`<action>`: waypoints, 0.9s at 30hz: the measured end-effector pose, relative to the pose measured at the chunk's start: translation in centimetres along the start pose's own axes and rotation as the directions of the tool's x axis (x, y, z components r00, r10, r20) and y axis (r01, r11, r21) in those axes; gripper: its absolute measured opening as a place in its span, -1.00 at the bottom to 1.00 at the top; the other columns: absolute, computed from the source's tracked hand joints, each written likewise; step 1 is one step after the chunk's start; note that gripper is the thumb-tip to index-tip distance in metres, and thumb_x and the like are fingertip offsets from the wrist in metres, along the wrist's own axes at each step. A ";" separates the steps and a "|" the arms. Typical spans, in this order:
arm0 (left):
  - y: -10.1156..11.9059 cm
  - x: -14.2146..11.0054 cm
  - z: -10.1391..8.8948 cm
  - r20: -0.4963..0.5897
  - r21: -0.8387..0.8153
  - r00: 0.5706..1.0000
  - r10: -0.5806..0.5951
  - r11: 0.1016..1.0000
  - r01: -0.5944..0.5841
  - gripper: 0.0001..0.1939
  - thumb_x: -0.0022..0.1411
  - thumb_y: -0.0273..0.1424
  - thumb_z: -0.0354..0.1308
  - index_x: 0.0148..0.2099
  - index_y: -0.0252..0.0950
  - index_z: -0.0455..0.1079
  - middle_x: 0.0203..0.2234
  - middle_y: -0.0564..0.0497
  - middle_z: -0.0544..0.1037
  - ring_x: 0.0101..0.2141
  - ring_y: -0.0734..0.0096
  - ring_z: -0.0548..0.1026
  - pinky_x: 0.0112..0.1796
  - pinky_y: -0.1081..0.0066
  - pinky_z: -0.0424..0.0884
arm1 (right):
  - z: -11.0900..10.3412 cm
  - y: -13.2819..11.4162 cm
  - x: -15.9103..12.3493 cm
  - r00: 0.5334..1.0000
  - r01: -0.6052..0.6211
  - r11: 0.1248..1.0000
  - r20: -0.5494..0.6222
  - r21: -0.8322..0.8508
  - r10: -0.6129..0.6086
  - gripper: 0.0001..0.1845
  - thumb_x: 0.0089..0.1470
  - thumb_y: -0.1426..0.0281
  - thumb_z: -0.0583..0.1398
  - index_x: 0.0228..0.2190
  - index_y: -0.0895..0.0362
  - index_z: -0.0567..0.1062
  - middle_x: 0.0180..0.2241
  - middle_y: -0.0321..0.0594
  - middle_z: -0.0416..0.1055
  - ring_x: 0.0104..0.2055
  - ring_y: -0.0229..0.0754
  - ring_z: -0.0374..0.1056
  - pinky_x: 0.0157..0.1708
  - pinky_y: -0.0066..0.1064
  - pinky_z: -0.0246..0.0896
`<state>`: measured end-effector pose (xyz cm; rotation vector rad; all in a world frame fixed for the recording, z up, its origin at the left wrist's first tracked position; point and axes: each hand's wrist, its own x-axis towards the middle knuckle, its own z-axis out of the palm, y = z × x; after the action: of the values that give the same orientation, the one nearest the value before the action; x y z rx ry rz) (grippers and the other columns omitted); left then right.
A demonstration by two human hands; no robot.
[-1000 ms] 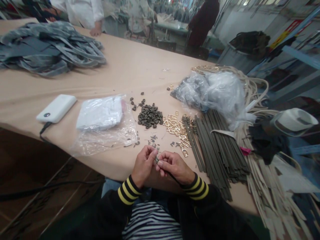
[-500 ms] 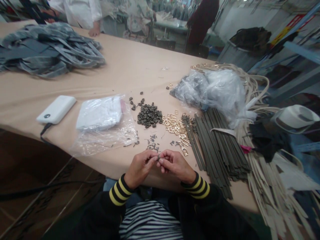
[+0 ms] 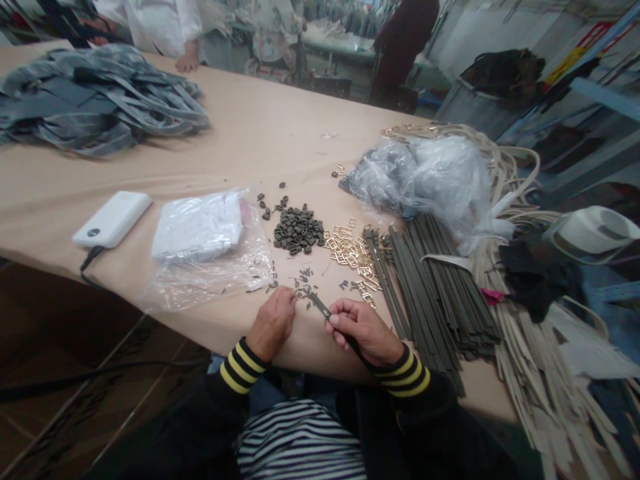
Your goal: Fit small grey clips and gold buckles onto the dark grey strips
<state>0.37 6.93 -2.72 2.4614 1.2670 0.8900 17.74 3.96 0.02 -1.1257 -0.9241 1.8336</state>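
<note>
Hands now apart; right hand (image 3: 361, 328) pinches dark strap (image 3: 319, 305), tail hidden by palm. Left hand (image 3: 273, 322) fingertips curled, contents unclear.

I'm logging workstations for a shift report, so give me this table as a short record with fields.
Left hand: fingers together near small dark pieces; grip unclear
Right hand: holding a dark strap
Centre: pile of dark loops beside gold-coloured buckles
Right: bundled dark straps
Left: white device with cable, clear bag with white contents
Far left: grey-blue heap
Far edge: another person's hand
</note>
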 end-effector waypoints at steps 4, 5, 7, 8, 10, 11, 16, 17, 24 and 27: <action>-0.8 0.5 -1.0 -0.112 -0.077 0.977 -0.180 0.982 0.172 -0.82 0.12 -0.55 -0.15 -0.29 -0.35 0.26 -0.36 -0.10 0.30 -0.26 0.30 0.30 -0.21 0.26 0.31 | -0.4 0.1 0.0 1.000 -0.004 1.000 -0.014 0.021 0.004 -0.76 -0.18 0.32 0.24 -0.52 0.22 0.32 -0.59 -0.30 0.40 -0.70 -0.47 0.18 -0.74 -0.64 0.06; -0.5 0.6 -1.2 -0.104 -0.159 0.962 -0.254 0.959 0.237 -0.82 0.12 -0.52 -0.13 -0.26 -0.34 0.27 -0.35 -0.09 0.31 -0.27 0.31 0.31 -0.22 0.28 0.32 | -0.4 0.2 0.0 1.000 -0.004 1.000 -0.011 0.025 0.004 -0.76 -0.17 0.32 0.24 -0.52 0.22 0.32 -0.59 -0.29 0.41 -0.70 -0.47 0.19 -0.73 -0.63 0.07; 0.5 0.9 -1.5 0.048 -0.389 0.910 -0.412 0.832 0.397 -0.80 0.14 -0.42 -0.11 -0.22 -0.34 0.28 -0.45 -0.01 0.32 -0.43 0.41 0.35 -0.39 0.39 0.36 | -0.2 0.3 0.2 1.000 -0.006 1.000 -0.006 0.031 0.006 -0.75 -0.18 0.32 0.25 -0.52 0.22 0.32 -0.58 -0.29 0.41 -0.70 -0.46 0.19 -0.73 -0.63 0.08; 1.0 1.0 -1.5 0.172 -0.502 0.870 -0.462 0.719 0.481 -0.79 0.15 -0.36 -0.10 -0.22 -0.34 0.27 -0.53 0.05 0.31 -0.54 0.48 0.33 -0.50 0.45 0.34 | -0.2 0.4 0.2 1.000 -0.011 0.999 -0.003 0.031 0.011 -0.75 -0.19 0.32 0.25 -0.52 0.22 0.32 -0.59 -0.29 0.41 -0.70 -0.46 0.19 -0.73 -0.63 0.08; 1.8 1.1 -1.5 0.397 -0.642 0.785 -0.476 0.467 0.608 -0.75 0.14 -0.26 -0.08 -0.28 -0.34 0.27 -0.63 0.13 0.27 -0.69 0.60 0.24 -0.66 0.55 0.23 | -0.1 0.5 0.3 1.000 -0.024 0.999 0.006 0.032 0.024 -0.74 -0.19 0.31 0.25 -0.53 0.22 0.32 -0.59 -0.31 0.40 -0.70 -0.46 0.19 -0.74 -0.63 0.08; 2.1 1.1 -1.4 0.463 -0.673 0.755 -0.465 0.370 0.640 -0.74 0.12 -0.23 -0.06 -0.34 -0.34 0.26 -0.66 0.16 0.26 -0.73 0.64 0.21 -0.70 0.58 0.19 | -0.1 0.6 0.3 0.999 -0.031 0.999 0.010 0.033 0.030 -0.74 -0.20 0.31 0.25 -0.53 0.22 0.31 -0.60 -0.31 0.40 -0.70 -0.46 0.19 -0.73 -0.63 0.09; 2.3 0.9 -0.9 0.533 -0.692 0.693 -0.485 0.222 0.687 -0.70 0.07 -0.22 0.03 -0.56 -0.35 0.20 -0.79 0.18 0.25 -0.77 0.69 0.16 -0.73 0.64 0.11 | -0.3 0.9 0.5 0.999 -0.053 0.998 0.005 0.021 0.053 -0.74 -0.20 0.30 0.25 -0.54 0.21 0.31 -0.61 -0.31 0.40 -0.71 -0.45 0.19 -0.73 -0.62 0.11; 2.3 0.9 -0.8 0.537 -0.690 0.687 -0.489 0.214 0.692 -0.69 0.07 -0.23 0.02 -0.56 -0.35 0.21 -0.81 0.18 0.24 -0.78 0.70 0.16 -0.73 0.64 0.10 | -0.3 0.9 0.5 0.998 -0.061 0.998 0.002 0.017 0.061 -0.73 -0.21 0.30 0.26 -0.55 0.21 0.31 -0.61 -0.31 0.40 -0.71 -0.45 0.19 -0.73 -0.62 0.11; 2.9 1.1 -0.6 0.536 -0.778 0.680 -0.501 0.019 0.627 -0.76 0.05 -0.27 0.06 -0.36 -0.38 0.29 -0.74 0.19 0.30 -0.78 0.72 0.14 -0.75 0.65 0.10 | -0.2 0.6 0.5 0.998 -0.068 0.988 0.004 -0.139 0.069 -0.72 -0.18 0.25 0.21 -0.51 0.19 0.28 -0.59 -0.32 0.37 -0.68 -0.42 0.20 -0.67 -0.56 0.12; 2.9 1.1 -0.8 0.541 -0.809 0.699 -0.468 -0.061 0.585 -0.75 0.04 -0.26 0.07 -0.36 -0.38 0.28 -0.69 0.17 0.31 -0.73 0.70 0.19 -0.71 0.63 0.17 | -0.1 -0.1 0.1 0.999 0.032 0.923 -0.019 -0.383 -0.043 -0.81 -0.11 0.31 0.15 -0.48 0.18 0.30 -0.59 -0.35 0.31 -0.62 -0.39 0.21 -0.58 -0.52 0.13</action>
<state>2.29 6.00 -0.35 0.7693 0.9356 0.8583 17.78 4.07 0.04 -1.3521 -1.3182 1.6417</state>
